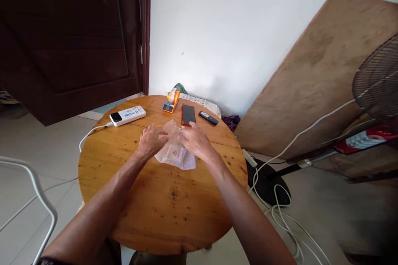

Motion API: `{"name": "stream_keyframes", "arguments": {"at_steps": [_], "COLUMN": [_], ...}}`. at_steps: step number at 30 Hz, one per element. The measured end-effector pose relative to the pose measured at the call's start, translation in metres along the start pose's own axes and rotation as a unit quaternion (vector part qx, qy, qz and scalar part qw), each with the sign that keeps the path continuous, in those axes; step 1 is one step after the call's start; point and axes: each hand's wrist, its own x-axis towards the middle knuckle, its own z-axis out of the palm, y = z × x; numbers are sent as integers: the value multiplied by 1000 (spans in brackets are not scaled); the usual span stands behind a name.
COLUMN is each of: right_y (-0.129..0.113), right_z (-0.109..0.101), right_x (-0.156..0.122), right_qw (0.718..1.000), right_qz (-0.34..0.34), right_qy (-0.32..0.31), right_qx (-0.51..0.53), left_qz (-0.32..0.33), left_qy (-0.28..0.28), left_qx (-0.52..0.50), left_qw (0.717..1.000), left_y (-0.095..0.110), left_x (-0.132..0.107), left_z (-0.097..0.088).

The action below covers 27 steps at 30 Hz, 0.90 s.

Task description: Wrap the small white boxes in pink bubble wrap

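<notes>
A sheet of clear bubble wrap lies on the round wooden table, with a small, pale, flat item inside or under it; a reddish mark shows through the plastic. My left hand is at the wrap's left edge, fingers stretched out and nothing visible in them. From the right, my right hand reaches over the wrap's upper part with fingers extended. Its fingertips seem to touch the plastic, though the contact is partly hidden.
Along the table's far side are a white power bank with a cable, an orange tape dispenser, a red-edged phone and a black handheld device. A fan and loose cables stand to the right.
</notes>
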Motion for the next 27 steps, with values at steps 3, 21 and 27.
{"name": "stream_keyframes", "arguments": {"at_steps": [3,21,27], "right_y": [-5,26,5], "right_z": [6,-2,-2], "right_x": [20,-33,-43], "right_qw": [998,962,994], "right_qz": [57,-77,-105], "right_qy": [-29,93,-27], "right_qx": [-3,247,28], "left_qz": [-31,167,223], "left_qy": [-31,37,-52], "left_qx": [-15,18,69], "left_qw": [999,985,971], "left_y": [-5,-26,-24], "left_x": [20,-10,-14], "left_z": [9,-3,-2]}}
